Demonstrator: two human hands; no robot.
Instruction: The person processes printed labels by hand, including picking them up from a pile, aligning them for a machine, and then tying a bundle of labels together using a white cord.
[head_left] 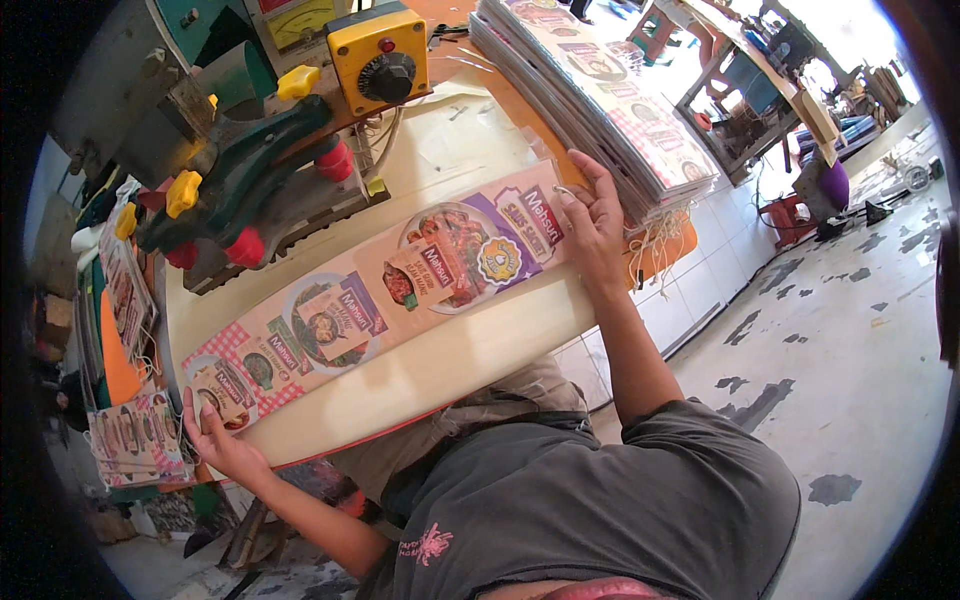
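A long printed sheet with food pictures on a pink and purple ground slants across the cream work surface in front of me. At its lower left end, my left hand is closed on the corner, thumb on top. My right hand grips the upper right end, thumb over the printed face and a finger stretched out beyond the edge. Just beyond the sheet's long far side stands a dark press-like machine with yellow knobs and red rubber-looking feet.
A yellow control box with a black dial sits atop the machine. At the far right of the table rises a stack of similar printed sheets, cords hanging below it. More printed pieces hang at the left edge. A wooden bench stands farther off.
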